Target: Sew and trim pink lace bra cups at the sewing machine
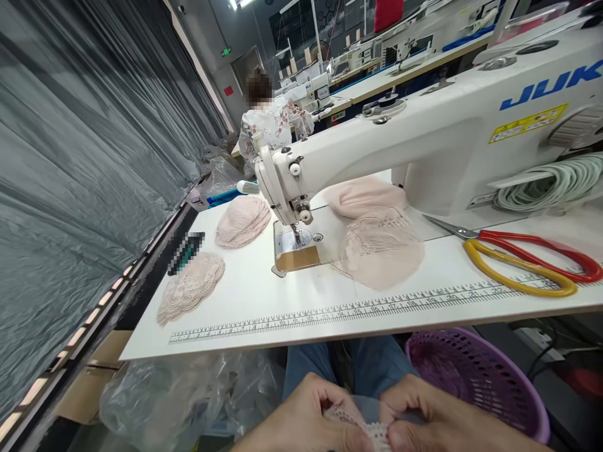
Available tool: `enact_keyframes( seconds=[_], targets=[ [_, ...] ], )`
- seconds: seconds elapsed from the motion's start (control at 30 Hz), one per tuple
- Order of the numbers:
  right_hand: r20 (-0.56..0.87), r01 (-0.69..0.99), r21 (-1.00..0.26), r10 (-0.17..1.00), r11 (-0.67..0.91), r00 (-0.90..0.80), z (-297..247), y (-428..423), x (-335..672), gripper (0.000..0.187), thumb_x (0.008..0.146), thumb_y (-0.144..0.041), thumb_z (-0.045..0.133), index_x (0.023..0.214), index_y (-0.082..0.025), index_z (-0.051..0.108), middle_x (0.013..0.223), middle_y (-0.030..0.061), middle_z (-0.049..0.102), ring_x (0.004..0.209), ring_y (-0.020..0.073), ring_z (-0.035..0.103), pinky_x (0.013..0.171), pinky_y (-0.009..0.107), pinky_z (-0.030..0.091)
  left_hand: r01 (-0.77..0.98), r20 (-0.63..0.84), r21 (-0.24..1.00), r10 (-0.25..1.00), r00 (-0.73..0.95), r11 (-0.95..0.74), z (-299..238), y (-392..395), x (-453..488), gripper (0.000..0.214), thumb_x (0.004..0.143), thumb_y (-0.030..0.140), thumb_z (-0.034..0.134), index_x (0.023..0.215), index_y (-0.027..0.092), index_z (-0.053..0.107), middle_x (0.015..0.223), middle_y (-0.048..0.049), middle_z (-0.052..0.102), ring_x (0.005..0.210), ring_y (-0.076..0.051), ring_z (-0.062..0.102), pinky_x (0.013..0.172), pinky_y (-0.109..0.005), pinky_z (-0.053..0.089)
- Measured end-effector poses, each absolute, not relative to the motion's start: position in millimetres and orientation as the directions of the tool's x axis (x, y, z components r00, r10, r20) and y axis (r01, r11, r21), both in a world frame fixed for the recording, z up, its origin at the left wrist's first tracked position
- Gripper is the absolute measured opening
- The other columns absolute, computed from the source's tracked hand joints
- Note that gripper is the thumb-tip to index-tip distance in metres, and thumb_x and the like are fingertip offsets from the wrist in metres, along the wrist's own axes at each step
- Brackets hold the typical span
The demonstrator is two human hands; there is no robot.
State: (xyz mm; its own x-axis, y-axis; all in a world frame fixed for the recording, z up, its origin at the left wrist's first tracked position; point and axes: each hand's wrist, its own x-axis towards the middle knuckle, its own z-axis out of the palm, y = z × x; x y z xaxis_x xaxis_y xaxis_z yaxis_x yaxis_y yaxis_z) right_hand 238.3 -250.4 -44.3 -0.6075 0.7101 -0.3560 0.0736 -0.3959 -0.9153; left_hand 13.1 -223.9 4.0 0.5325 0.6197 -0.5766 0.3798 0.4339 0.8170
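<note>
Both my hands sit low below the table edge [301, 333]; left hand [306, 417] and right hand [436, 420] pinch 1 lace piece [365, 430] between closed fingers, over my lap; purple basket [475, 376] crowds the right, plastic bag [188, 395] the left; sewing machine [424, 125], scissors [527, 257] and lace stacks [191, 285] occupy the tabletop above.

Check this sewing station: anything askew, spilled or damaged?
Nothing stands out. Both hands pinch a lace piece below the table edge; lace stacks and scissors lie flat beside the sewing machine.
</note>
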Motion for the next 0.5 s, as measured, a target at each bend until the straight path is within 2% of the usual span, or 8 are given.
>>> enact_keyframes(
  seconds=[0.1,0.27,0.4,0.5],
  targets=[
    [-0.341,0.060,-0.918,0.699,-0.393,-0.629,-44.8,-246.0,235.8,0.042,0.077,-0.060,0.071,0.087,-0.019,0.067,0.083,0.0012,0.066,0.081,0.0191,0.059,0.073,0.030,0.041,0.336,-0.586,0.810,0.628,0.512,0.481,3.8,-224.1,11.3,0.058,0.047,0.065,0.083,0.056,0.013,0.058,0.057,0.0038,0.043,0.057,-0.008,0.034,0.054,-0.023,0.024],
    [-0.260,-0.012,-0.920,0.634,-0.392,-0.729,-40.5,-237.3,225.2,0.053,0.070,-0.069,0.070,0.070,-0.017,0.063,0.069,-0.0018,0.054,0.069,0.0147,0.047,0.063,0.026,0.032,0.295,-0.618,0.780,0.604,0.503,0.552,5.9,-225.2,7.7,0.059,0.043,0.065,0.084,0.057,0.013,0.058,0.056,0.0049,0.042,0.058,-0.008,0.031,0.055,-0.024,0.024],
    [-0.196,-0.050,-0.934,0.626,-0.353,-0.755,-34.9,-233.4,220.5,0.060,0.072,-0.076,0.063,0.063,-0.017,0.056,0.063,-0.0037,0.044,0.062,0.0120,0.038,0.056,0.026,0.024,0.362,-0.614,0.790,0.638,0.465,0.496,6.7,-224.6,5.4,0.051,0.045,0.056,0.088,0.066,0.014,0.067,0.064,0.0032,0.050,0.066,-0.011,0.041,0.061,-0.023,0.030],
    [-0.176,-0.062,-0.940,0.634,-0.335,-0.753,-38.1,-233.9,218.6,0.061,0.076,-0.076,0.058,0.062,-0.018,0.050,0.063,-0.0046,0.040,0.061,0.0110,0.033,0.055,0.026,0.020,0.328,-0.554,0.832,0.644,0.527,0.447,3.7,-221.5,6.2,0.045,0.051,0.052,0.087,0.059,0.013,0.065,0.061,0.0032,0.049,0.063,-0.010,0.041,0.057,-0.023,0.028]
  ],
)
